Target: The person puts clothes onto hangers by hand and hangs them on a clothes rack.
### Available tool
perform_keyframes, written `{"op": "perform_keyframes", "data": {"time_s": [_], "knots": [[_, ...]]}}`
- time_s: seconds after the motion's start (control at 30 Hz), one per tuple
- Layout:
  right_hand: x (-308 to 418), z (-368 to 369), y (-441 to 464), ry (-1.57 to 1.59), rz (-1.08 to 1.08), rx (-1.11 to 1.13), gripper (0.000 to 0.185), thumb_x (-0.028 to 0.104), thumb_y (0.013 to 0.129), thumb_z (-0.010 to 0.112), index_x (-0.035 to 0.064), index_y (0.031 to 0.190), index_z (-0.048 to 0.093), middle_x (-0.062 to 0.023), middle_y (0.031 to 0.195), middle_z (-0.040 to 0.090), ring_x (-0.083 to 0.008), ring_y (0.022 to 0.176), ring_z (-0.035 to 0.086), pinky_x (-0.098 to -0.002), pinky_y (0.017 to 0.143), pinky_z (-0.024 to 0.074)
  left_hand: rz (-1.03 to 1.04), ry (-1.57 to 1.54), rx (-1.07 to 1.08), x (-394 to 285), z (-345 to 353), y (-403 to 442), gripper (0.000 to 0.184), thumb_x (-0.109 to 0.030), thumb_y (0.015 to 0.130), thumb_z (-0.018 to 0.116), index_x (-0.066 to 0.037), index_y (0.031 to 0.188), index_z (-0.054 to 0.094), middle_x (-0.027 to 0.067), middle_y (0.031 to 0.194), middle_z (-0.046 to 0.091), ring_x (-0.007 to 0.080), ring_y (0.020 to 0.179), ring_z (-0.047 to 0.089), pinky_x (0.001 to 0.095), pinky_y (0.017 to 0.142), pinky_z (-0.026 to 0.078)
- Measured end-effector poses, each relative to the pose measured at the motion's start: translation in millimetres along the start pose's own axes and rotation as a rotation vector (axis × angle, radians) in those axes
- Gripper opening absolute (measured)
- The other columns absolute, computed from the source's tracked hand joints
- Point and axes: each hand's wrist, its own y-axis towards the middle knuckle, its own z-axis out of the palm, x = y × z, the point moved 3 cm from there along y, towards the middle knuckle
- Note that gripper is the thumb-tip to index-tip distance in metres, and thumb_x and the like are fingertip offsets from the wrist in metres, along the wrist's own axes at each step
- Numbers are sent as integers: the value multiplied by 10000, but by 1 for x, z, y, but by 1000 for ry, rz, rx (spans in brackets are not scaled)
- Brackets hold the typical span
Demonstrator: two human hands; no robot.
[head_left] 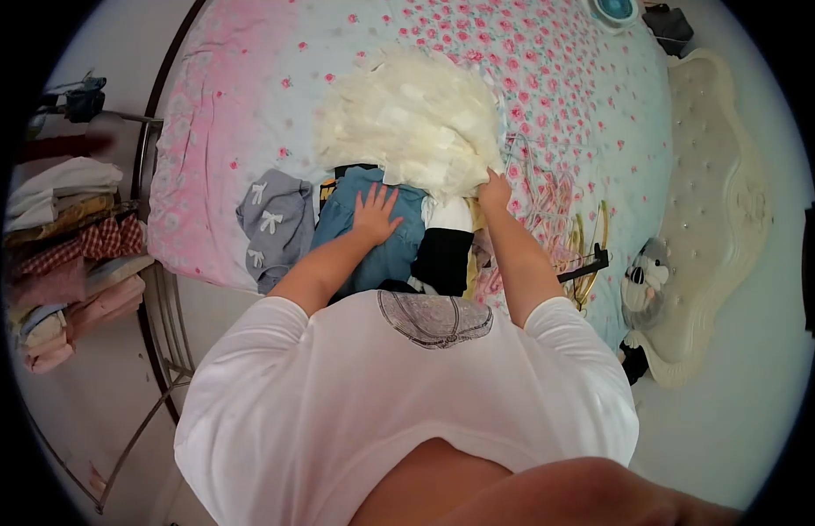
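Note:
My left hand (375,213) lies flat with fingers spread on a blue-teal garment (348,241) on the bed. My right hand (494,191) is closed on the near right corner of a fluffy cream tulle skirt (407,114), which is spread out beyond the other clothes. Between my arms lie a black folded garment (444,260) and a white cloth (449,213). A grey garment with white bows (274,223) rests left of the blue one.
Several hangers (591,259) lie right of my right arm. The flowered bedsheet (249,96) stretches beyond. A tufted headboard (705,210) stands at the right. Stacked clothes (74,263) sit on a metal rack (166,351) at the left. A blue round container (614,9) is at the top.

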Motion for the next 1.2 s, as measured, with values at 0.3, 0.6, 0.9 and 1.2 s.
{"op": "perform_keyframes", "data": {"time_s": [0.3, 0.6, 0.9, 1.2], "knots": [[9, 4, -53, 434, 239, -36, 314, 120, 746, 473, 68, 1037, 579, -213, 941, 594, -379, 921, 546, -402, 798, 423, 6, -52, 4, 1, -10, -6, 643, -496, 857, 358, -169, 1378, 172, 106, 1423, 165, 296, 1313, 122, 540, 1014, 132], [46, -41, -144, 274, 58, -258, 348, 54, 716, 479, 89, 1044, 592, -188, 941, 593, -337, 927, 550, -425, 824, 411, -38, -170, -196, -1, -15, -45, 613, -387, 846, 439, -127, 1357, 223, 114, 1416, 175, 290, 1309, 139, 534, 1019, 111], [127, -109, -184, 0, -394, -205, 264, 46, 660, 547, 75, 919, 587, -63, 1014, 586, -231, 1026, 518, -485, 967, 265, 486, -197, -516, -38, -103, -76, 775, -315, 691, 672, -153, 1335, 274, 120, 1414, 174, 289, 1311, 142, 550, 1005, 141], [155, -128, -230, 82, -498, -343, 235, 102, 631, 628, 105, 863, 588, -40, 945, 578, -218, 974, 512, -489, 983, 244, 448, -188, -303, -29, -104, -85, 408, -67, 672, 589, -120, 1073, 546, 120, 1186, 498, 291, 1119, 447, 477, 924, 334]]}}
